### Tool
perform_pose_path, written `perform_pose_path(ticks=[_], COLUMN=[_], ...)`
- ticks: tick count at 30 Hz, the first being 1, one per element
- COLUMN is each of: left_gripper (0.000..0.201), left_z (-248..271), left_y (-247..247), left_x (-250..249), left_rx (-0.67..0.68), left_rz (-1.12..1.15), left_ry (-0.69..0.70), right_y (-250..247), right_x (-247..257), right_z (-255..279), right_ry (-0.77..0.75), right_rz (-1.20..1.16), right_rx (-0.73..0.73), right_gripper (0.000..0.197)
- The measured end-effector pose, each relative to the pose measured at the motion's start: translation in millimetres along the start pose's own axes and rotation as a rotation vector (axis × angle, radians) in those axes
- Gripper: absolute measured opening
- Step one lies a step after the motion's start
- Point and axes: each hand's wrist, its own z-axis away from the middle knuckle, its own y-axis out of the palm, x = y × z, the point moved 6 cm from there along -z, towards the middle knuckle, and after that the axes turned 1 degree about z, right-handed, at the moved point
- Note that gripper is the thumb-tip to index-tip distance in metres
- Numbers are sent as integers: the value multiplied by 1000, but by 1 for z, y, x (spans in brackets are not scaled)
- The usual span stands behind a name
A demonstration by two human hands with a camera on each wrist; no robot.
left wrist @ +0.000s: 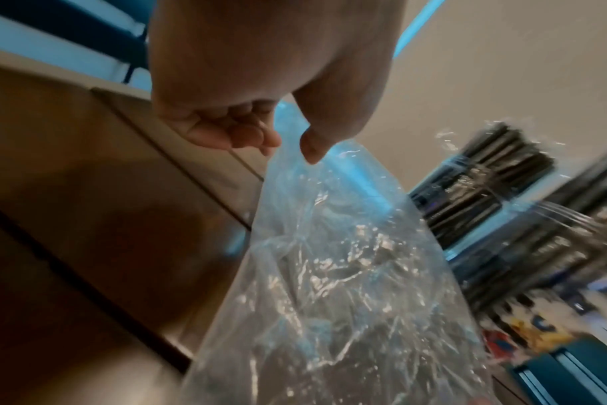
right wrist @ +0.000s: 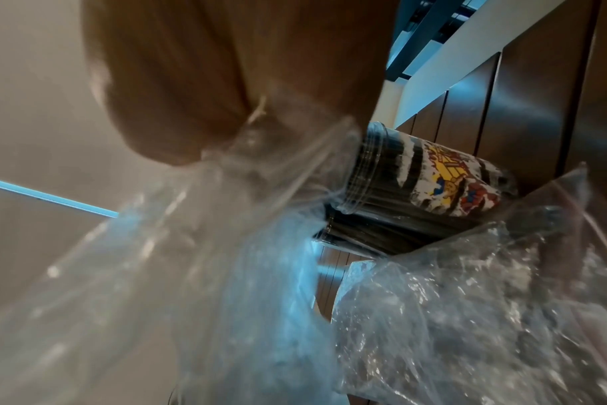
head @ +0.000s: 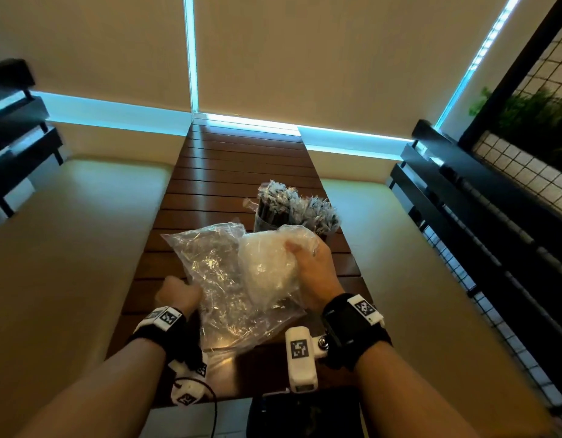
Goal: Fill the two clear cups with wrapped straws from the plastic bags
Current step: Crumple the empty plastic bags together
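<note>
- Here, at the lower left of the head view, our left hand (head: 178, 295) pinches the edge of a clear plastic bag (head: 216, 279); in the left wrist view the thumb and fingers (left wrist: 253, 134) close on the film at the upper middle of the frame.
- At the centre right, our right hand (head: 314, 273) grips the bunched top of a second, whiter plastic bag (head: 267, 267); in the right wrist view the film gathers under the palm at the upper middle.
- Both bags look slack and see-through, lying overlapped across the slatted wooden table (head: 210, 191). We cannot tell whether any straws remain inside them.
- Beyond the bags, at mid-frame right of centre, stand the two clear cups (head: 263, 216), touching or nearly so, each packed with wrapped straws (head: 276, 194) whose paper ends bristle above the rims.
- We judge the filling close to done, with the bags now being cleared or checked.
- Risk: the second bag lies just in front of the cups, and a sweep of film or knuckles could tip a top-heavy cup and scatter the straws.
- Risk: the bags overlap, so lifting one could drag the other off the table's near edge.
</note>
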Motion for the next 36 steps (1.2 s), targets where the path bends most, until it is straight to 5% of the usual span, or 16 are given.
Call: perform_pose_path(ticks=[2, 5, 15, 18, 23, 27, 30, 32, 33, 35, 36], left_gripper=[82, 126, 42, 30, 20, 34, 35, 37, 43, 53, 51], left_z=[5, 10, 45, 48, 57, 103, 123, 130, 134, 142, 147], left_y=[-1, 14, 26, 9, -47, -97, -120, -132, -137, -144, -148], left_x=[-2, 15, 10, 4, -11, -42, -59, -67, -71, -78, -82], left_rx=[2, 195, 95, 116, 49, 32, 44, 60, 74, 109, 107], left_rz=[19, -53, -253, -127, 230, 320, 339, 332, 345, 330, 303], left_ry=[16, -58, 30, 120, 303, 405, 493, 538, 563, 628, 673], right_y=[1, 5, 14, 10, 7, 13, 25, 40, 46, 54, 60], right_x=[-14, -31, -12, -18, -13, -6, 22, 41, 47, 52, 54], right_z=[2, 9, 27, 27, 28, 14, 5, 6, 6, 6, 9], right_ry=[16, 31, -64, -62, 72, 256, 70, 11, 34, 102, 110], right_rz=[3, 31, 117, 228, 191, 349, 572, 499, 431, 380, 403], right_rx=[-56, -99, 12, 77, 137, 192, 145, 205, 248, 347, 404], right_gripper=[28, 22, 17, 31, 12, 76, 32, 13, 16, 79, 94])
